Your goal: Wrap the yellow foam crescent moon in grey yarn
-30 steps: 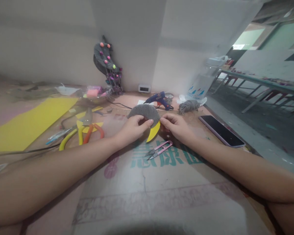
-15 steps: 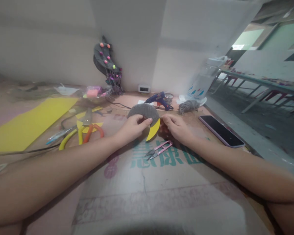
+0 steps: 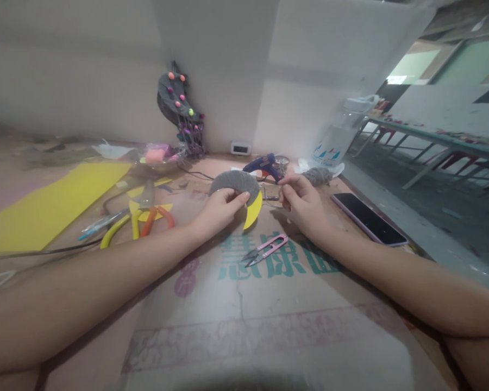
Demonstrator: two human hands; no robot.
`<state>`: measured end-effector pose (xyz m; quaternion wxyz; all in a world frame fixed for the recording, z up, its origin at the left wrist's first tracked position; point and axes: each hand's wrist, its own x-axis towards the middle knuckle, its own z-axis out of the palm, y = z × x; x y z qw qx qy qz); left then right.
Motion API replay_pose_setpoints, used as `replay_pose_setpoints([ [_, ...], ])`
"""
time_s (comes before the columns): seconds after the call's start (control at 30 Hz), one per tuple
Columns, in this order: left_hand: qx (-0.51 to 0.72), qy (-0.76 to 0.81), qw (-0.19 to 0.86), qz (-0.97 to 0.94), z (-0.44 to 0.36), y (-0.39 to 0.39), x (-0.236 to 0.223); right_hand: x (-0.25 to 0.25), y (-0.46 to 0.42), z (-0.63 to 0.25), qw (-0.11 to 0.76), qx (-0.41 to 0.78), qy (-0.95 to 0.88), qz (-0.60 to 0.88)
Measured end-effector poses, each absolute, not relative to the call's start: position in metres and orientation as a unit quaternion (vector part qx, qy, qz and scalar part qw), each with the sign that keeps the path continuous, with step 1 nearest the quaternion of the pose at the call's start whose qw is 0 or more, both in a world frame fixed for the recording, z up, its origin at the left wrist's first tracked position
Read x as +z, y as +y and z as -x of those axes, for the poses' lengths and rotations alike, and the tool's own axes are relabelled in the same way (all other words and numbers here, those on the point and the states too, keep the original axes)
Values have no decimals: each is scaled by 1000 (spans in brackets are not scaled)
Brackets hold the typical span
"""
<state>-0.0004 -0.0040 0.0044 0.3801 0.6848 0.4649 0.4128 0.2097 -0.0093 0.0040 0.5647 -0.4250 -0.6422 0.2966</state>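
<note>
A crescent (image 3: 235, 182) of yellow card is wrapped in grey yarn over most of its length, and its pointed yellow tip (image 3: 254, 210) is bare. My left hand (image 3: 223, 210) grips it, thumb on the front face. To its right, my right hand (image 3: 303, 202) is closed in a pinch, apart from the crescent. A thin strand of grey yarn (image 3: 272, 199) seems to run between the two, faint and partly lost against the table. Below the hands lie pink thread snips (image 3: 267, 250), blades pointing left.
Yellow-and-orange-handled pliers (image 3: 144, 214) and yellow card (image 3: 57, 209) lie left. A blue glue gun (image 3: 264, 164), small clock (image 3: 240, 147) and grey yarn ball (image 3: 318, 176) are behind. A decorated grey crescent (image 3: 173, 98) hangs on the wall. A phone (image 3: 369, 218) and bottle (image 3: 336, 133) stand right.
My right hand has moved right and slightly up, away from the crescent. My left hand and the crescent have shifted a little left.
</note>
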Motion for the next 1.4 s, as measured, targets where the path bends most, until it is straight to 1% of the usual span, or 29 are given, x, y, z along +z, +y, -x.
replay_pose_setpoints([
  [0.1,413,466,372,-688,0,-5,5,3,-10,-208,528,326,-658,427],
  [0.27,412,456,375,-695,0,-5,6,4,-10,-207,506,331,-666,437],
  [0.33,406,455,373,-699,0,-5,6,4,-11,-207,504,308,-679,436],
  [0.47,403,451,364,-708,-1,-4,6,3,-13,-209,517,222,-692,453],
  [0.53,397,449,363,-713,-1,-4,6,3,-13,-209,527,207,-686,457],
  [0.67,385,452,354,-723,-1,-4,5,3,-13,-206,552,260,-673,418],
  [0.77,382,446,353,-728,0,-4,5,2,-14,-202,538,317,-671,401],
  [0.87,379,442,356,-731,0,-5,6,1,-14,-201,527,347,-669,393],
  [1.07,375,450,356,-728,0,-6,6,3,-15,-200,508,345,-672,413],
  [1.2,374,450,354,-730,-1,-6,6,7,-18,-200,464,328,-686,455],
  [1.3,372,446,344,-738,-1,-7,7,6,-19,-201,440,348,-685,465],
  [1.4,364,439,328,-753,0,-7,6,4,-19,-202,437,366,-680,461],
])
